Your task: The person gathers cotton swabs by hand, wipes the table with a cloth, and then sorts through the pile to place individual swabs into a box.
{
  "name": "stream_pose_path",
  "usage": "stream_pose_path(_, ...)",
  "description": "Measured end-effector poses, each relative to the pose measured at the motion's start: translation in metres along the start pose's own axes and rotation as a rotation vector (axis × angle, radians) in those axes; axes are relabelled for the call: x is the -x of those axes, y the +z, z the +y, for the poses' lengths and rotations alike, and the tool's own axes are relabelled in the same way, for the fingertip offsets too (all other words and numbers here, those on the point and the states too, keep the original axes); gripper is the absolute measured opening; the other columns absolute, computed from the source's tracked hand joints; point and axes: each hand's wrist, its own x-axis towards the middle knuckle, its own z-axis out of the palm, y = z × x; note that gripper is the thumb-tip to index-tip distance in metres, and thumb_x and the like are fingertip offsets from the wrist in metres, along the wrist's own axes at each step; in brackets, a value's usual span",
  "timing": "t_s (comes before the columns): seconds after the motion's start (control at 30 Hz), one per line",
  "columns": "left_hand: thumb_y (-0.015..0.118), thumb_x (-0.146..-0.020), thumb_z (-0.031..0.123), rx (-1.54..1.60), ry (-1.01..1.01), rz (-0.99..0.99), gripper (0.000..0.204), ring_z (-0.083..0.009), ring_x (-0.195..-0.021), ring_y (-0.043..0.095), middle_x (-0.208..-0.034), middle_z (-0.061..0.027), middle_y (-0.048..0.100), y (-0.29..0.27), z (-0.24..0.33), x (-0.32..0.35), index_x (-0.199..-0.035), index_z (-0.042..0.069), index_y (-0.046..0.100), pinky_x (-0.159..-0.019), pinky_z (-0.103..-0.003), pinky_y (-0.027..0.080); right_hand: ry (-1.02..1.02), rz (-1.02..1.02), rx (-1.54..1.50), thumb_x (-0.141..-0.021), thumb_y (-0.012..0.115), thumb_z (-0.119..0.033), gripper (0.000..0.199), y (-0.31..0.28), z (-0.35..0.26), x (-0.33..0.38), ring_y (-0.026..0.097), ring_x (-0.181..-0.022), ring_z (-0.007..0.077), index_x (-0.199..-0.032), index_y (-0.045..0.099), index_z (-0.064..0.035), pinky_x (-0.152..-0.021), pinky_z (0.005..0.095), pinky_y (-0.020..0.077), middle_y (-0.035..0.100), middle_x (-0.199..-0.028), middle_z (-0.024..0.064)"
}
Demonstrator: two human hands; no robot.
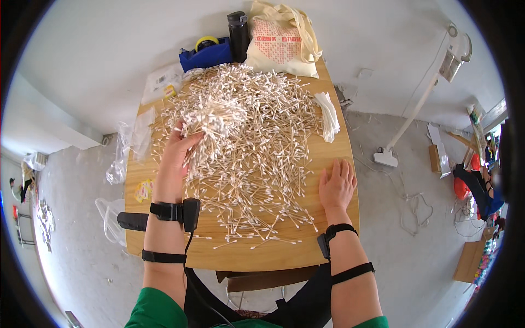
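A wide heap of cotton swabs [268, 120] with pale sticks and white tips covers much of the wooden table [262, 258]. My left hand [179, 150] is at the heap's left side, its thumb and fingers closed round a thick bunch of cotton swabs [216, 117]. The bunch hides part of those fingers. On the bare wood at the table's right edge, my right hand [337, 186] lies flat with fingers stretched and nothing in it. Some loose swabs are scattered toward the near edge, between my two arms.
Along the back stand a blue tape dispenser [210, 54], a black bottle [238, 35] and a cream cloth bag [281, 46]. White folded strips [328, 117] lie at the right edge. Clear plastic bags [123, 153] hang at the left edge. A white floor vacuum [386, 156] stands beyond the table's right side.
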Motion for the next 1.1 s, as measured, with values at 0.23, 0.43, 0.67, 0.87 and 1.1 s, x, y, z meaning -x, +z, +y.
stream_pose_path(0.23,0.057,-0.084,-0.012,0.155,0.083,0.067,0.044,-0.0143,-0.101,0.062,-0.112,-0.0034,0.062,-0.020,-0.007,0.000,-0.124,0.008,0.054,-0.087,-0.026,0.051,-0.003,0.014,0.007,-0.091,0.059,-0.031,0.046,0.000,0.001,0.001,0.038,-0.136,0.0301,-0.130,0.054,-0.0067,-0.112,0.0456,0.0290,0.047,-0.140,0.0153)
stream_pose_path(0.43,0.061,-0.092,0.002,0.238,0.180,0.148,0.033,-0.0136,-0.096,0.062,-0.113,-0.0023,0.062,-0.035,-0.015,0.001,-0.123,0.009,0.053,-0.081,-0.028,0.053,-0.031,0.053,0.035,-0.090,0.060,-0.031,0.045,0.001,0.002,0.000,0.040,-0.133,0.0301,-0.128,0.055,-0.0056,-0.110,0.0457,0.0310,0.047,-0.139,0.0140)
stream_pose_path(0.67,0.065,-0.095,0.034,-0.126,0.014,0.511,0.049,-0.0139,-0.102,0.058,-0.124,-0.0062,0.056,-0.077,-0.042,0.005,-0.128,0.000,0.050,-0.077,-0.030,0.051,-0.028,0.038,0.049,-0.091,0.059,-0.032,0.046,0.002,0.000,0.000,0.039,-0.134,0.0294,-0.129,0.055,-0.0056,-0.111,0.0451,0.0308,0.047,-0.139,0.0135)
stream_pose_path(0.87,0.073,-0.081,0.012,-0.897,0.034,0.388,0.050,-0.0205,-0.095,0.060,-0.115,-0.0094,0.060,-0.077,-0.047,0.027,-0.126,0.003,0.053,-0.082,-0.033,0.049,-0.016,0.014,0.056,-0.091,0.058,-0.032,0.048,0.001,0.000,0.000,0.039,-0.135,0.0293,-0.131,0.053,-0.0062,-0.111,0.0451,0.0306,0.046,-0.141,0.0139)
stream_pose_path(1.1,0.075,-0.076,0.008,-0.901,0.133,0.573,0.042,-0.0188,-0.085,0.059,-0.105,-0.0090,0.061,-0.065,-0.039,0.060,-0.115,0.005,0.061,-0.077,-0.032,0.049,-0.043,0.040,0.082,-0.091,0.059,-0.031,0.048,0.004,0.003,0.000,0.041,-0.133,0.0304,-0.131,0.053,-0.0065,-0.110,0.0451,0.0316,0.048,-0.138,0.0145)
